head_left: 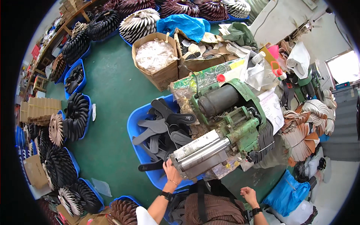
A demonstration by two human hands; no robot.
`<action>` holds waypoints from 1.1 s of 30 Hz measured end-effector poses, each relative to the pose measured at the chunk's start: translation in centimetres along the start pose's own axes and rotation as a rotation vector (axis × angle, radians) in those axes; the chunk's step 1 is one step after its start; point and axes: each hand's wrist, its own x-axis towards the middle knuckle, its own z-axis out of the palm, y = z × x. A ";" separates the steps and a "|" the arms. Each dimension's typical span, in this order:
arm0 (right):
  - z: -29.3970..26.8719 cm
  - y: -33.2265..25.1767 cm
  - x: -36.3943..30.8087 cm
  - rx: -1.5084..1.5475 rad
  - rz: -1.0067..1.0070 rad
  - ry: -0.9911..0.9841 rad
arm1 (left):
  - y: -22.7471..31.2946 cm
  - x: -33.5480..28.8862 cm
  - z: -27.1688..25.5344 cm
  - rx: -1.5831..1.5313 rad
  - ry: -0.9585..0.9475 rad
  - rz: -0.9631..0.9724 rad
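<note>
My left hand [172,174] is at the left end of a green machine with a metal roller [204,153]. Its fingers are bent together close to the roller's end; what they hold, if anything, is hidden. Beside those fingertips a dark insole [150,166] lies across the rim of a blue tub [132,122]; I cannot tell whether they touch it. Loose dark grey insoles [153,127] lie heaped in the tub. My right hand [249,195] hovers low on the right, fingers curled in with nothing visible in them. A stack of dark flat pieces [264,144] stands at the machine's right side.
Behind the machine stand a carton of whitish material [155,54] and a carton of scraps [202,50]. Blue tubs with fanned soles [77,116] line the left side. Bundled pale and brown soles [300,138] and a blue bag [288,193] are at right.
</note>
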 end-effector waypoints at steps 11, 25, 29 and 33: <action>-7.6 -3.5 5.9 -0.208 -0.399 0.396 | -2.7 -1.8 5.0 -0.903 0.050 -0.826; -19.2 -11.8 26.1 -0.406 -0.655 0.264 | 23.0 -0.6 2.7 0.033 -0.576 -0.240; -18.7 -11.3 27.0 -0.287 -0.769 0.225 | 37.9 7.1 4.0 -0.011 -0.344 0.460; -19.2 -11.5 27.2 -0.199 -0.805 0.237 | 41.2 13.3 10.1 0.218 -0.257 0.488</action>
